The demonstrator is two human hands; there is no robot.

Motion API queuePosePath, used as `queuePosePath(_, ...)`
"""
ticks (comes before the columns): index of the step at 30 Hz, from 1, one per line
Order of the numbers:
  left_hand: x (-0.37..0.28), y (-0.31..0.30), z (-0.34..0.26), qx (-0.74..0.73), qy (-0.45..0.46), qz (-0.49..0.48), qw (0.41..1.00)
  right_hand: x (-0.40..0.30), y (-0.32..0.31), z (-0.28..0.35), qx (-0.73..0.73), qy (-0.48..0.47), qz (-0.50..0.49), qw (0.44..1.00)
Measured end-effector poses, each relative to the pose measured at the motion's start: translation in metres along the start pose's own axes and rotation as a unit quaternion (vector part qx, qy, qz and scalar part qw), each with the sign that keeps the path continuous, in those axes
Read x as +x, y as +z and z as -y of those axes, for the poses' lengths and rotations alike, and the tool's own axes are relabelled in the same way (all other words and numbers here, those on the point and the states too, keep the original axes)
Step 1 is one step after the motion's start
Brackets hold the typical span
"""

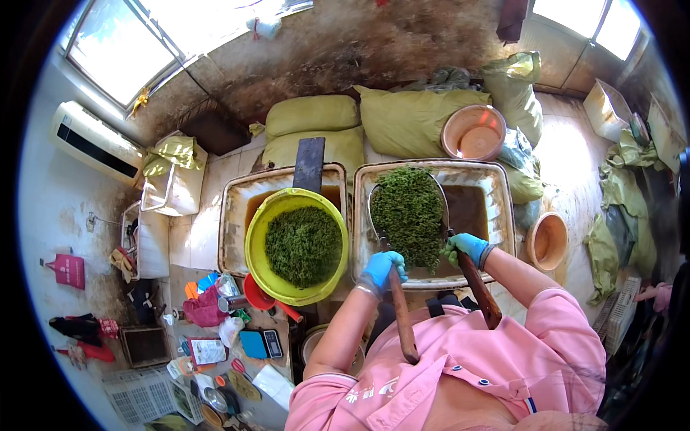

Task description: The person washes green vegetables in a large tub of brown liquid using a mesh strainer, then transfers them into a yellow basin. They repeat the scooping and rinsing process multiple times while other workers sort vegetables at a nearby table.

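My left hand (383,271), in a blue glove, grips a wooden handle (401,318) that slants down toward my shirt. Another wooden handle (480,296), with a hole near its end, is in my gloved right hand (468,250). Beyond both hands a metal-rimmed skimmer (447,202) carries a heap of small green plant pieces (409,210). I cannot tell whether one or two skimmers lie under the heap. It hangs over a white plastic tub (500,215) of brown liquid. To the left, a yellow-green basin (253,253) holds more green pieces (303,247).
Under the basin stands a second stained tub (229,215), crossed by a dark board (309,161). Stuffed sacks (415,118) line the back wall. Orange-brown basins (474,132) sit behind and right. At lower left are a red ladle (259,292) and a digital scale (261,343).
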State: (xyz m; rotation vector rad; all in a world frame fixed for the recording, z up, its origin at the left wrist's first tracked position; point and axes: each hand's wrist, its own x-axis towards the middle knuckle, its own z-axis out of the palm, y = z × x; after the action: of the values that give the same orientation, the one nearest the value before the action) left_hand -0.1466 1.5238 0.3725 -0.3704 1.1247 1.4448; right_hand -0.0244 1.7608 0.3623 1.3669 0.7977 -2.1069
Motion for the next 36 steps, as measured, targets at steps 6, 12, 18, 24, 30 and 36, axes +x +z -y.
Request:
queuePosePath(6,-0.007,0.006,-0.004,0.004,0.022,-0.026,0.999,0.004,-0.001,0.008,-0.001,0.019,0.017,1.000)
queuePosePath(12,-0.001,0.000,0.001,0.003,0.035,-0.030,0.999,0.005,0.003,0.015,-0.010,0.036,0.022,0.999)
queuePosePath(18,0.000,-0.008,0.009,-0.023,0.028,-0.021,0.999,0.008,0.005,0.016,-0.047,0.058,0.000,0.997)
queuePosePath(24,-0.003,-0.008,0.009,-0.004,0.028,-0.024,0.999,0.013,0.000,0.015,-0.021,0.068,0.031,0.997)
queuePosePath(30,-0.014,-0.009,0.004,-0.056,0.007,-0.025,0.998,0.003,0.012,0.015,-0.023,0.068,0.014,0.997)
queuePosePath(36,-0.069,-0.017,-0.022,-0.058,0.052,0.000,0.997,-0.033,0.048,0.031,-0.033,0.075,0.025,0.996)
